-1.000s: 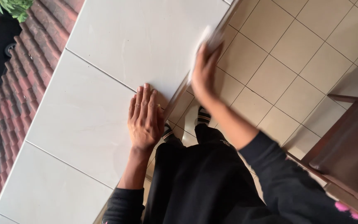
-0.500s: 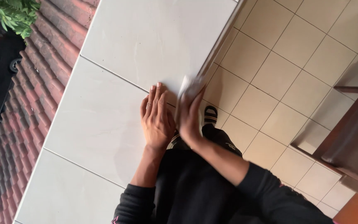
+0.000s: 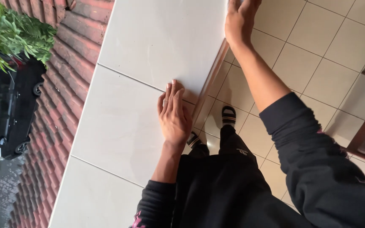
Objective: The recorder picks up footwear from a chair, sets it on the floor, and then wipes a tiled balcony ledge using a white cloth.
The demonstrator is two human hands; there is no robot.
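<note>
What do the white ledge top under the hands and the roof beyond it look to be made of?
The ledge top looks like glazed ceramic tile: large smooth pale slabs with thin joints and a soft sheen. The roof seems to be fired clay tiles: reddish-brown, matte, in overlapping rows.

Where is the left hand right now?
Head view: the left hand lies flat on the white tiled ledge, near its inner edge, above the sandalled feet.

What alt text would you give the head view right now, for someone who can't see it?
The person's left hand lies flat on a white tiled ledge, while the right hand reaches along the ledge's edge, its fingers cut off by the frame. Below are black trousers, sandalled feet on beige floor tiles; beyond the ledge, a red tiled roof.
</note>
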